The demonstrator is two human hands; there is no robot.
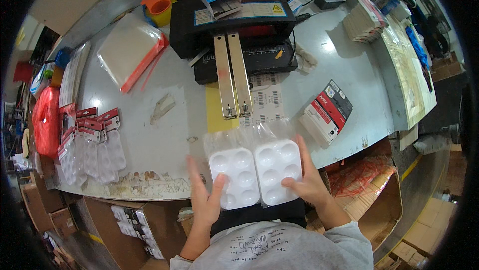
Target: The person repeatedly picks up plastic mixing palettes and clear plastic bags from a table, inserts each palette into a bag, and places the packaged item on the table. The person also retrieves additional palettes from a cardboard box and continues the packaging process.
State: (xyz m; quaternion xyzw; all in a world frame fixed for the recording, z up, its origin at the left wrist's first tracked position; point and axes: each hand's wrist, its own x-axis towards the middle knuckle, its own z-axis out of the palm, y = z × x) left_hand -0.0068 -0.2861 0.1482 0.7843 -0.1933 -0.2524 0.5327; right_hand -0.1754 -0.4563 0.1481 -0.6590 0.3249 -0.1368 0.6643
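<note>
Two white plastic palettes (234, 179) with several round wells, each in a clear bag, lie side by side in front of me at the table's near edge. My left hand (205, 190) has its thumb on the left palette's face, its fingers along the outer side and partly smeared by motion. On the right palette (278, 170), my right hand (310, 179) presses its thumb while the fingers run along the outer edge. The open bag ends point away from me, just short of two metal arms (233, 80) that reach out from a black machine (234, 18).
A stack of red-and-black header cards (329, 113) lies to the right; more cards (364, 20) stand behind. At left are finished packs with header cards (100, 145), a red bag (46, 120) and clear bags (130, 50). Cardboard boxes (369, 190) stand below the table edge.
</note>
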